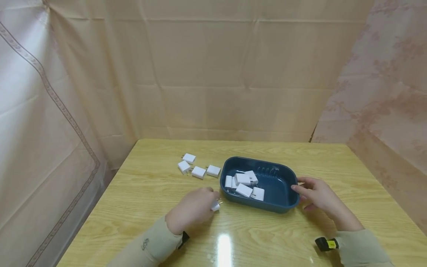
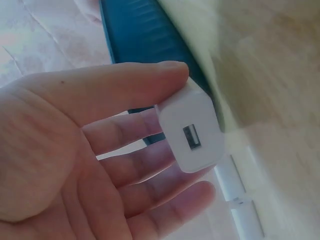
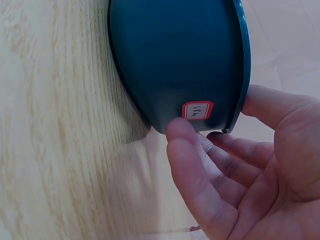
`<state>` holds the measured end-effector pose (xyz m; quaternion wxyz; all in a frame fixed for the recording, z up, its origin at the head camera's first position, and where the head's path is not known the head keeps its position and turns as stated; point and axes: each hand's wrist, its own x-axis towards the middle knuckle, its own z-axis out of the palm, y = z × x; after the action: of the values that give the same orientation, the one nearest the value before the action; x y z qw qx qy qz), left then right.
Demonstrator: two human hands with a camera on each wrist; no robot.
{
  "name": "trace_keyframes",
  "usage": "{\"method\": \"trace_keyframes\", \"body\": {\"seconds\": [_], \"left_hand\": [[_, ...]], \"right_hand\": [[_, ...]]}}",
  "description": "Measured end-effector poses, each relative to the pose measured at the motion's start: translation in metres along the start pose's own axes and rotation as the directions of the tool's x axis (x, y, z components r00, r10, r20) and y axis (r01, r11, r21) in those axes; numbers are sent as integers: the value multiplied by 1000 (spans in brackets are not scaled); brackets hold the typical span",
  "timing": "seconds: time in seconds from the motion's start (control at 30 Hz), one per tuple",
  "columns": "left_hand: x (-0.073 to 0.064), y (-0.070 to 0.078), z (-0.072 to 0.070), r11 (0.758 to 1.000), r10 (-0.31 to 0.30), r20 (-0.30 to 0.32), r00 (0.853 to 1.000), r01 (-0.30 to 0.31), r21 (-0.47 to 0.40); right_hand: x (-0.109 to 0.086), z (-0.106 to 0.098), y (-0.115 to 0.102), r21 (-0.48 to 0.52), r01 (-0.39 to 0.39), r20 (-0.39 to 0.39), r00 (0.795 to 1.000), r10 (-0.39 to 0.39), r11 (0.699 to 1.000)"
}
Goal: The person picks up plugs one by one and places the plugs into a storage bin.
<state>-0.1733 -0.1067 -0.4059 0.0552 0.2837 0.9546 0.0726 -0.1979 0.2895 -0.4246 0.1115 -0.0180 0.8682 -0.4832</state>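
My left hand (image 1: 195,207) pinches a white USB charger (image 2: 192,135) between thumb and fingers, low over the table just left of the tray. Its USB port faces the left wrist camera, and in the head view its metal prongs point toward the tray. A dark blue oval tray (image 1: 275,193) holds several white chargers (image 1: 244,190), heaped in its left half. At the tray's right end, my right hand (image 1: 317,194) grips the rim with the thumb, other fingers against the outer wall. A red-bordered label (image 3: 197,110) sticks to that wall.
Several more white chargers (image 1: 198,172) lie loose on the wooden table (image 1: 156,185), left of and behind the tray. A beige cloth (image 1: 213,74) hangs behind the table, with patterned curtains (image 1: 393,92) at the sides. Black straps (image 1: 321,244) show at both wrists.
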Motion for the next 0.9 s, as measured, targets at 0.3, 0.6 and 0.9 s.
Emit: {"method": "trace_keyframes", "body": {"seconds": [0.3, 0.6, 0.9], "left_hand": [[0, -6, -4, 998, 44, -78, 996, -47, -30], [3, -10, -21, 997, 33, -119, 992, -41, -70], [4, -13, -39, 997, 4, -133, 991, -15, -78]], "right_hand": [[-1, -2, -1, -5, 10, 9, 1000, -10, 1000], [0, -5, -3, -34, -1, 22, 1000, 2, 999], [3, -5, -6, -57, 8, 30, 1000, -6, 998]]}}
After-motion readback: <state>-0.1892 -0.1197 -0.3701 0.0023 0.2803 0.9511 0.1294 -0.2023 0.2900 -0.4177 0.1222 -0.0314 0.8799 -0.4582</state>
